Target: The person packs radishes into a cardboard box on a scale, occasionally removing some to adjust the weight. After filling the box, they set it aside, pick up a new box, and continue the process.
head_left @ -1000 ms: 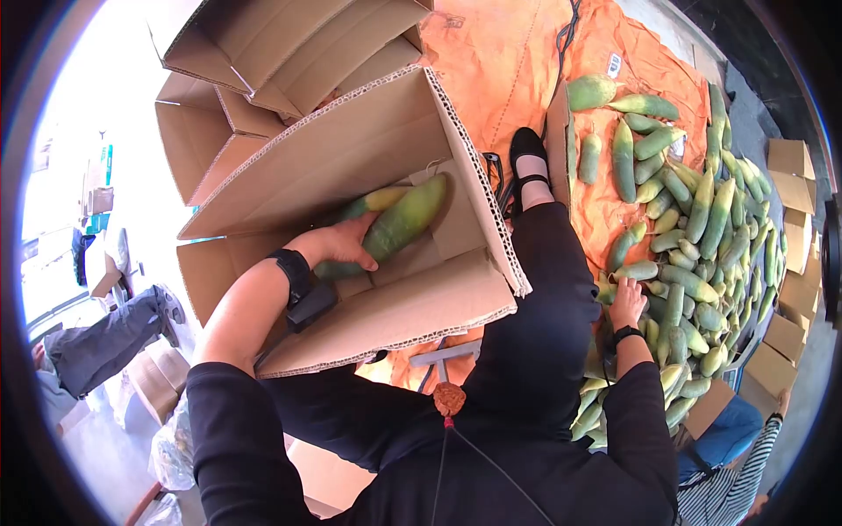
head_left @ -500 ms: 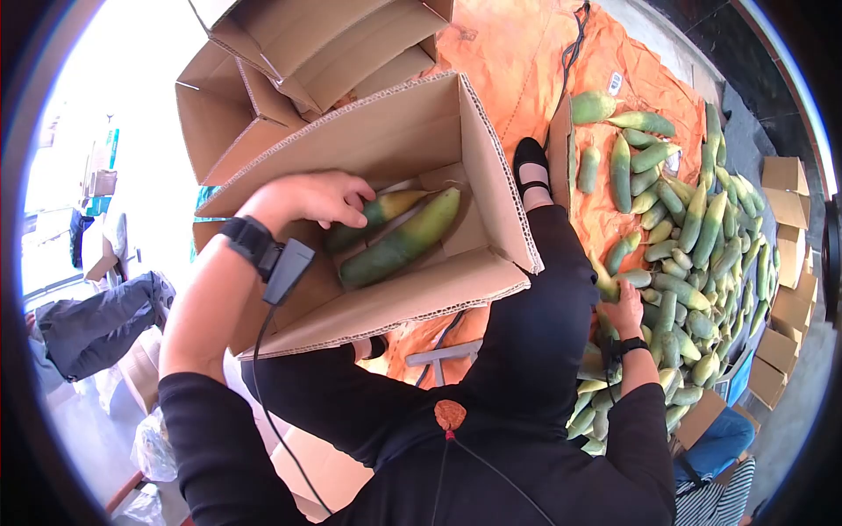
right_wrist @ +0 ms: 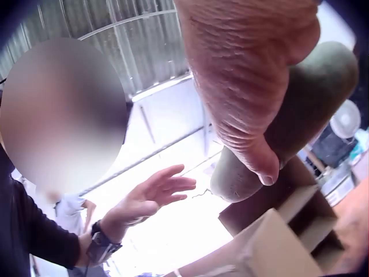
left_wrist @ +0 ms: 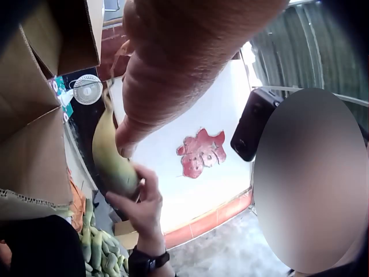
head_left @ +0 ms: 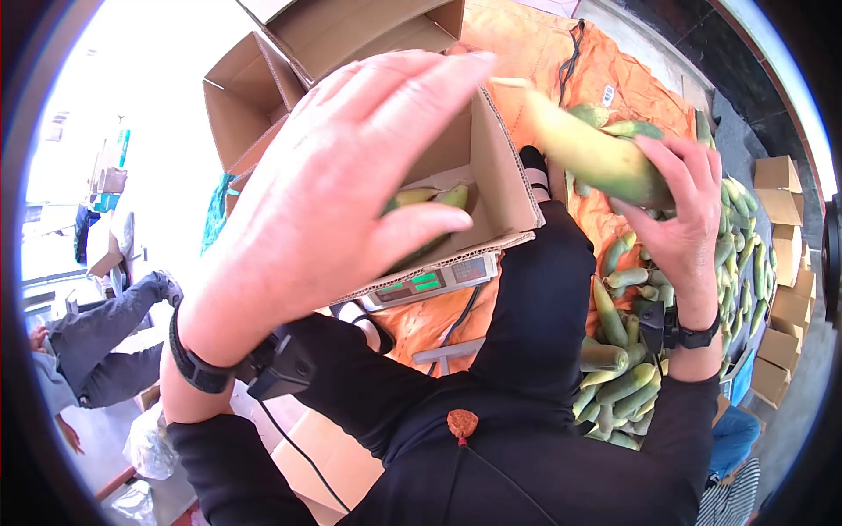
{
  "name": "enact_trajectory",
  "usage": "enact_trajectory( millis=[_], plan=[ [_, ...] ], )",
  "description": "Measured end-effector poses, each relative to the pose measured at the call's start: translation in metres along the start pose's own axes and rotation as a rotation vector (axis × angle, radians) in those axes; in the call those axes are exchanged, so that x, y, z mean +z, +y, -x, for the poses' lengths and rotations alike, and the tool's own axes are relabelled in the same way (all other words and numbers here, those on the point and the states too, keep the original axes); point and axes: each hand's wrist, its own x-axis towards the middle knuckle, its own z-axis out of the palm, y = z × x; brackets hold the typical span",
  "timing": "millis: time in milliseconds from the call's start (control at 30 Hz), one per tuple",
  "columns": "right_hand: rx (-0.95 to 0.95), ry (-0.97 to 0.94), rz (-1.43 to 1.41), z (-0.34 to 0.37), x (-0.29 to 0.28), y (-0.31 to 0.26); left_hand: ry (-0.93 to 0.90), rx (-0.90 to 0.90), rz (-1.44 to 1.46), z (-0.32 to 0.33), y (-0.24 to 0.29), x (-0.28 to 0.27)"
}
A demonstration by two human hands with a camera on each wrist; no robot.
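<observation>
In the head view a green-yellow radish (head_left: 596, 158) is raised above the orange sheet, its thick green end gripped by my right hand (head_left: 688, 210). My left hand (head_left: 324, 193) is lifted over the open cardboard box (head_left: 504, 167), fingers straight and thumb apart, holding nothing. Inside the box lie radishes (head_left: 452, 200), partly hidden by that hand. The left wrist view shows the radish (left_wrist: 110, 153) with its thin tip up and the right hand (left_wrist: 144, 205) round its lower end. In the right wrist view the radish (right_wrist: 314, 92) is beneath the right hand (right_wrist: 248, 75).
A scale (head_left: 430, 282) with a lit display is under the box. Many radishes (head_left: 627, 386) are heaped at the right on the orange sheet (head_left: 526, 35). More open boxes (head_left: 250, 96) stand at the upper left. Another person's legs (head_left: 105, 337) show at the left.
My left hand has left the radishes in the box and risen toward the camera. My right hand has lifted a radish from the heap and brought it up toward the box.
</observation>
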Motion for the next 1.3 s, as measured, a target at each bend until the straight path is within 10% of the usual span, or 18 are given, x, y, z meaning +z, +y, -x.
enact_trajectory(
  millis=[133, 233, 433, 667, 867, 1000, 1300],
  plan=[
    [-0.283, -0.005, -0.065, -0.044, 0.003, -0.051, -0.055, 0.105, -0.362, 0.009, 0.013, 0.007],
    [-0.404, 0.098, -0.169, -0.055, 0.025, -0.068, -0.186, -0.143, -0.374, 0.021, 0.006, 0.011],
    [-0.087, 0.157, -0.291, -0.032, 0.035, -0.026, -0.298, -0.483, 0.342, 0.058, -0.054, 0.004],
    [0.536, -0.19, -0.241, 0.13, 0.083, 0.064, -0.755, -0.876, 0.26, 0.058, -0.104, 0.048],
    [0.757, -0.914, 0.003, 0.297, 0.123, 0.07, -0.867, -0.814, 0.277, 0.043, -0.142, 0.116],
    [0.804, -1.047, -0.003, 0.354, 0.12, 0.056, -0.726, -0.508, 0.291, 0.036, -0.166, 0.139],
    [0.951, -1.179, 0.022, 0.375, 0.117, 0.069, -0.705, -0.717, 0.636, 0.029, -0.149, 0.07]
  ],
)
